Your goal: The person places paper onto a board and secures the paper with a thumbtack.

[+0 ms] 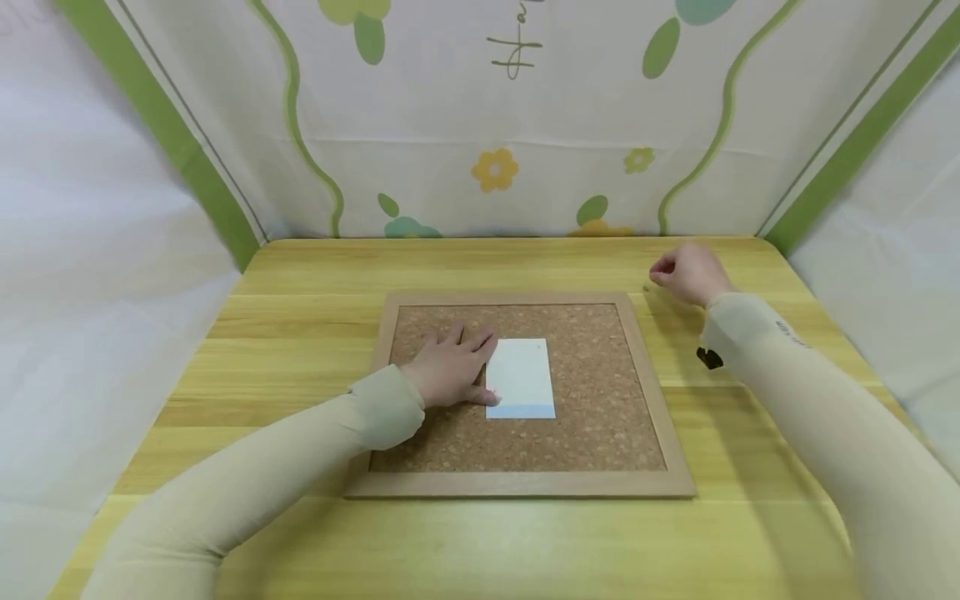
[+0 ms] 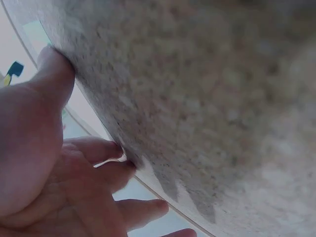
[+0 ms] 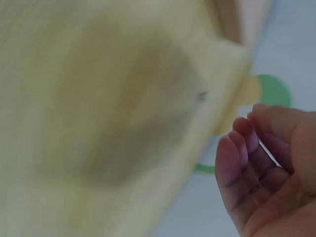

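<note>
A white card (image 1: 520, 372) with a pale blue strip along its near edge lies on a wood-framed cork board (image 1: 592, 392). My left hand (image 1: 452, 367) rests on the board with fingers spread, its thumb and fingertips touching the card's left edge. Beyond the board's far right corner, my right hand (image 1: 692, 273) hovers over the table, blurred. Its fingers are loosely bent, tips close to the thumb, and no object shows between them. A tiny dark object (image 3: 202, 96) lies on the table near those fingertips; its kind is too small to tell. A small mark shows at the card's top right.
The board lies on a yellow wooden table (image 1: 300, 333). White cloth with flowers and green bands hangs behind the far edge (image 1: 450, 239) and at both sides. A small black piece (image 1: 708, 358) shows at the right sleeve's cuff.
</note>
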{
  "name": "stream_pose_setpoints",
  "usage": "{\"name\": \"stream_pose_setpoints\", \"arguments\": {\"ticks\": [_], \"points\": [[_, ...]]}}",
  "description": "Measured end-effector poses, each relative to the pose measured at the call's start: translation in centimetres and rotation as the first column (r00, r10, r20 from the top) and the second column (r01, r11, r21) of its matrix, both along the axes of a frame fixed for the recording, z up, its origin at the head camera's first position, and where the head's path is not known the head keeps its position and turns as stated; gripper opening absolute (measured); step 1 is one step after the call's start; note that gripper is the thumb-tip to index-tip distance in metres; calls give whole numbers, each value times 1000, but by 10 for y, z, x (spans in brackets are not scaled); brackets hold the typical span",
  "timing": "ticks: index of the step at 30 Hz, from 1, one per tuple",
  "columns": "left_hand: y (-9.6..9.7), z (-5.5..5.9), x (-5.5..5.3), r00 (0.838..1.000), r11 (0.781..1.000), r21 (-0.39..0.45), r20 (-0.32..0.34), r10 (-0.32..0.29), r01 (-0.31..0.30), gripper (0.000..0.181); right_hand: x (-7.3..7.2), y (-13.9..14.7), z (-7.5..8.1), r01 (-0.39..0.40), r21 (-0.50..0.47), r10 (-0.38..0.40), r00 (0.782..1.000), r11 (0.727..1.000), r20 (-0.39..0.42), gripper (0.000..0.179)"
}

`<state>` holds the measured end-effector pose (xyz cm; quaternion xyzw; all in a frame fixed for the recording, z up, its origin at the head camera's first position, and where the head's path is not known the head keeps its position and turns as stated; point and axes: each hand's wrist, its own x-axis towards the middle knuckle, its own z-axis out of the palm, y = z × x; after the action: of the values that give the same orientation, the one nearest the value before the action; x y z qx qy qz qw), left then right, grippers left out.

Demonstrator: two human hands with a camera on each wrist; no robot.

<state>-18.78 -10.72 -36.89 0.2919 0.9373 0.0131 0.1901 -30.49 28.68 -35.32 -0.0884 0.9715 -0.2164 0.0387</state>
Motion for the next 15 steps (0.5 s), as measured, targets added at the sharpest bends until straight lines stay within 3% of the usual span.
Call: {"name": "stream_pose_setpoints", "arguments": {"ticks": [6, 15], "points": [[0, -6, -1, 999, 999, 8, 33, 31, -32, 105, -8, 11, -23, -9, 27, 8, 999, 1000, 45, 26], [3, -10, -3, 998, 999, 23, 49, 32, -33, 105, -8, 19, -32, 3, 41, -3, 1000, 999, -4, 23]]}}
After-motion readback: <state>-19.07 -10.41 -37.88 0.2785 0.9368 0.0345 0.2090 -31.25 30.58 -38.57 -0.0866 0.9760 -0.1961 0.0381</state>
